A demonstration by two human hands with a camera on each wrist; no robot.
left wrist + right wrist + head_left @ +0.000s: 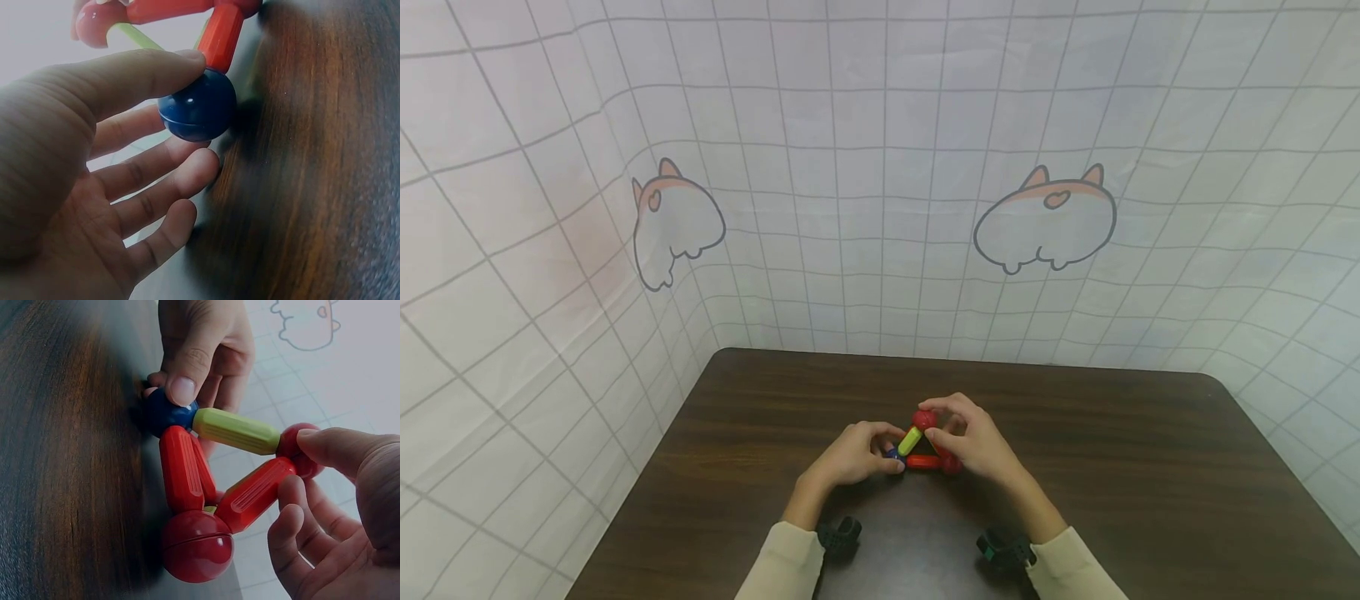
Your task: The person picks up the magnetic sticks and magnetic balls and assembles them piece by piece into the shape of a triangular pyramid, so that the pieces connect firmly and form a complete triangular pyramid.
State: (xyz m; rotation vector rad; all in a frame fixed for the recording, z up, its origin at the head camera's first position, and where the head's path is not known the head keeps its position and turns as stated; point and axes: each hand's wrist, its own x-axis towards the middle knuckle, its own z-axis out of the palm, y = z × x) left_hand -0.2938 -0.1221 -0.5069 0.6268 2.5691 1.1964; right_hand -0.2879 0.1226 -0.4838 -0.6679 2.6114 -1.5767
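A frame of magnetic rods and balls stands on the dark table. My left hand [848,455] pinches its blue ball [199,106] low at the left corner, thumb on top, other fingers behind. At the peak, my right hand [973,435] holds a red ball [924,419] between thumb and fingers. A yellow-green rod [236,431] links the blue ball to that peak. From the peak a red rod [257,494] slopes down to a second red ball [197,547] near the tabletop. Another red rod [181,469] joins the two lower balls. More rods behind are partly hidden.
The brown wood-grain table [760,400] reaches back to a white gridded curtain [880,208] with cartoon animal prints. Black wrist bands [841,537] with devices sit on both wrists, just below the light sleeves [782,562].
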